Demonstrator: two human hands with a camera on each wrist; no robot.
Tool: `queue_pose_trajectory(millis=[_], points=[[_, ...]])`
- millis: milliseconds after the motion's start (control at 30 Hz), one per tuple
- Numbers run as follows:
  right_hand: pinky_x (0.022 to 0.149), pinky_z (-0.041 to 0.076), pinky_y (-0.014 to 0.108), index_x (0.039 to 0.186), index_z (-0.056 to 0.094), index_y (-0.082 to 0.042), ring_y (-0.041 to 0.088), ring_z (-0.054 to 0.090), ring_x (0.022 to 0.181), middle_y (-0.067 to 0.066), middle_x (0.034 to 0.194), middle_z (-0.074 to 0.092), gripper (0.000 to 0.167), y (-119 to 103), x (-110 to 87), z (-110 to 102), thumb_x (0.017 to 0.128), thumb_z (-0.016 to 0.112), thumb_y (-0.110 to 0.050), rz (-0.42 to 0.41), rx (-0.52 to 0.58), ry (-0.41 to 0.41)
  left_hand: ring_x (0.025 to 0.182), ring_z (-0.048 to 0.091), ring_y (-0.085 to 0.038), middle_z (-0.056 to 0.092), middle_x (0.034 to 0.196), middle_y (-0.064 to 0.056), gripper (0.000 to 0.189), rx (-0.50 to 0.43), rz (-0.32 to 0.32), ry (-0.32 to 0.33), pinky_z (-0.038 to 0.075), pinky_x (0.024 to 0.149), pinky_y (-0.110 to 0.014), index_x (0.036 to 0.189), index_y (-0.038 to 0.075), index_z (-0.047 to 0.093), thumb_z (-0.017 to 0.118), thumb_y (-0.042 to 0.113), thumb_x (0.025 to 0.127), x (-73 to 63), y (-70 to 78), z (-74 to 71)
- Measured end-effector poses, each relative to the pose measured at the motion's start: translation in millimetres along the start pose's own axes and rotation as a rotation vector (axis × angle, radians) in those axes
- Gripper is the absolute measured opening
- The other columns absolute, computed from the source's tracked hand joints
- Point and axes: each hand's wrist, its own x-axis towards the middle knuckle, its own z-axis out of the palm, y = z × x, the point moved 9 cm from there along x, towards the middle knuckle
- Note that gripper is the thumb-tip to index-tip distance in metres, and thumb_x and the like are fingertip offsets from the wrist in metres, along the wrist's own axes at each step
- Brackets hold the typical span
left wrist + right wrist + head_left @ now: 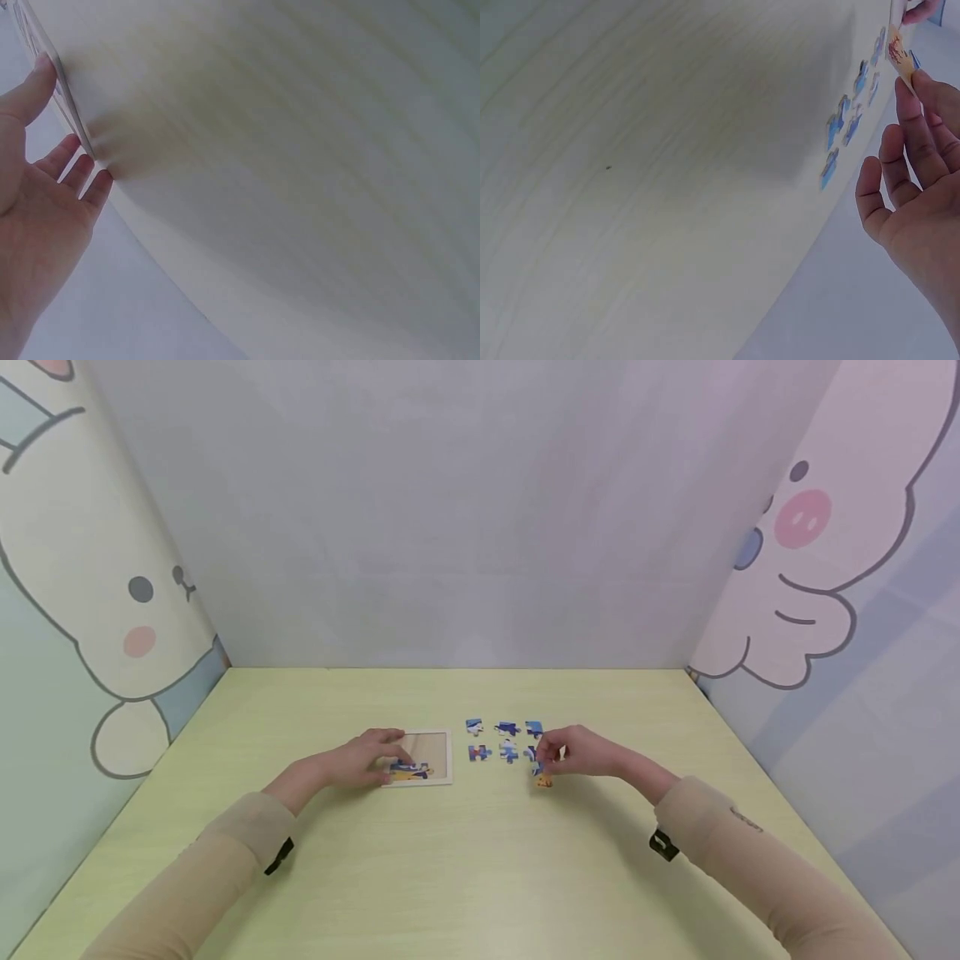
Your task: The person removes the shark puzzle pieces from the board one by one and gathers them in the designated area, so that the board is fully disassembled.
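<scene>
My left hand (362, 760) rests on the left side of a wooden puzzle tray (448, 760), fingers spread across it. Assembled blue and yellow pieces (411, 772) fill its lower part, partly hidden by the fingers. In the left wrist view, the thumb (45, 67) touches the tray's rim while other fingertips are by its corner. My right hand (573, 752) pinches an orange-yellow puzzle piece (898, 54) between thumb and index finger. It is just over the table, beside loose blue pieces (508, 752); the other fingers are loosely bent.
Several loose puzzle pieces (507, 727) lie in two rows right of the tray on the pale wooden table (480, 868). A grey curtain (465, 527) stands behind the table's far edge. Cartoon-printed cloths (810, 568) hang at both sides.
</scene>
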Motion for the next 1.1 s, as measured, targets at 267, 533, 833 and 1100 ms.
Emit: queue_pose_trajectory(millis=[267, 533, 833, 1100], points=[[0.069, 0.049, 0.024, 0.094, 0.064, -0.014, 0.012, 0.055, 0.078, -0.004, 0.085, 0.062, 0.006, 16, -1.8, 6, 0.088, 0.066, -0.013, 0.026, 0.029, 0.019, 0.135, 0.025, -0.046, 0.029, 0.149, -0.024, 0.034, -0.003, -0.008, -0.008, 0.026, 0.106, -0.062, 0.122, 0.021, 0.06, 0.064, 0.013, 0.09, -0.2, 0.0, 0.6], [0.069, 0.049, 0.024, 0.094, 0.065, -0.013, 0.012, 0.056, 0.078, -0.003, 0.086, 0.063, 0.006, 25, 0.5, 11, 0.087, 0.067, -0.014, 0.034, 0.065, 0.041, 0.135, 0.026, -0.046, 0.03, 0.148, -0.024, 0.034, -0.005, -0.021, -0.001, 0.027, 0.106, -0.062, 0.121, 0.022, 0.058, 0.065, 0.014, 0.089, 1.3, 1.3, -0.7], [0.066, 0.049, 0.023, 0.094, 0.066, -0.012, 0.011, 0.055, 0.075, -0.003, 0.084, 0.063, 0.008, 30, 1.7, 13, 0.086, 0.068, -0.014, 0.039, 0.059, 0.064, 0.137, 0.024, -0.042, 0.029, 0.149, -0.02, 0.058, -0.02, -0.108, 0.01, 0.025, 0.109, -0.058, 0.137, 0.01, 0.043, 0.069, 0.021, 0.087, 2.1, -5.4, -1.9], [0.065, 0.047, 0.023, 0.096, 0.066, -0.012, 0.011, 0.053, 0.076, -0.005, 0.083, 0.063, 0.011, 27, 2.9, 5, 0.086, 0.069, -0.014, 0.04, 0.037, 0.083, 0.139, 0.022, -0.042, 0.025, 0.152, -0.02, 0.07, -0.019, -0.143, 0.002, 0.023, 0.11, -0.057, 0.145, 0.003, 0.034, 0.067, 0.027, 0.088, -0.4, -10.7, -0.7]])
